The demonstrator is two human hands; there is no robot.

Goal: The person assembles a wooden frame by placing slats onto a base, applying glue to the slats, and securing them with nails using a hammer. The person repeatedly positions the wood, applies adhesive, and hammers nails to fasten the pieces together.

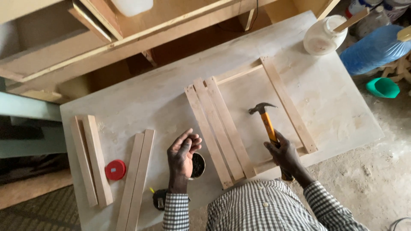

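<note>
Head view looks straight down on a pale plywood table. Right hand is wrapped tight around the orange handle of a claw hammer, gripping it near the lower end, head raised over the open middle of a wooden slat frame. Left hand hovers above a small round tin with dark contents, fingertips drawn together as if pinching something tiny; whether anything sits between them I cannot tell. Three slats lie side by side on the frame's left part.

To do this well, I judge the pinched fingers should stay low on whatever they steady, clear of the hammer face, with light opening taps and the wrist loose. The low hold gives swing; choking up would give more control for starting.

Two pairs of spare slats lie to the left, a red lid between them.
</note>
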